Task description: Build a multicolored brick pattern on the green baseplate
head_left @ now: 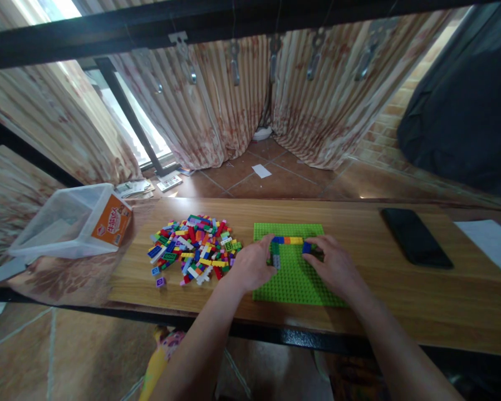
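On a green studded baseplate (292,287) a line of blue, orange and yellow toy bricks (293,240) runs sideways. A short column of green and grey bricks (276,260) comes down from its left end. My left hand (250,266) curls round that column, its index finger at the top corner and its thumb near the grey lower end. At the line's right end, my right hand (336,267) pinches a blue brick (306,248) between thumb and index finger. Whether this brick is pressed onto the plate I cannot tell.
Left of the plate lies a heap of mixed coloured bricks (196,245). A clear plastic bin (67,223) with an orange label stands at the far left. To the right are a black phone (416,236) and white paper (486,245). A dark bar (250,22) with hooks crosses above.
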`<state>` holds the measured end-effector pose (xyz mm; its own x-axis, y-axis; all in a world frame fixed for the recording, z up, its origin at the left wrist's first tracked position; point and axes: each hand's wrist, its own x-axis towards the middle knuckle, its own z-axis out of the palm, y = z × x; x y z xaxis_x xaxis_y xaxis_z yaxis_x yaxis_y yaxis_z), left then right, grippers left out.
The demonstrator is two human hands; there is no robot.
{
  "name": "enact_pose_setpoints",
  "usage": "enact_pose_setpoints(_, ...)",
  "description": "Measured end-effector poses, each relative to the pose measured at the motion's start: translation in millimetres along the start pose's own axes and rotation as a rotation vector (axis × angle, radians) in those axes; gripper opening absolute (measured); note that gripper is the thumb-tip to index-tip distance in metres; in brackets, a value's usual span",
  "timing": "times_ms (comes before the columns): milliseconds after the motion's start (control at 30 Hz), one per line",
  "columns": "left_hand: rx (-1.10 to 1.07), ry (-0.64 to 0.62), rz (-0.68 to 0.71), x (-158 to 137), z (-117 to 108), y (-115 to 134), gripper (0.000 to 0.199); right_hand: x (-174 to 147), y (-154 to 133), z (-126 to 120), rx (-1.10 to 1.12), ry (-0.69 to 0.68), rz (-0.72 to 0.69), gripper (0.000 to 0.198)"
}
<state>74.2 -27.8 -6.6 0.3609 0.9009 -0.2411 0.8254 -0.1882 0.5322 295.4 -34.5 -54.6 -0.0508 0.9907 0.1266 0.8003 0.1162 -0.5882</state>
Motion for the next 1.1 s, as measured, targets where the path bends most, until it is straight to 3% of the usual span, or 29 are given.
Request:
enact_pose_setpoints(533,0.023,-0.013,-0.057,-2.3,0.3,-1.9,0.069,12.6,3.7,0.1,0.032,-0.029,-0.052,0.032)
enact_pose_setpoints(1100,0.025,0.002,-0.035,-1.9,3.3,-6.2,0.066,14.9,5.3,-0.3,0.091,-0.046,-0.011,0.03)
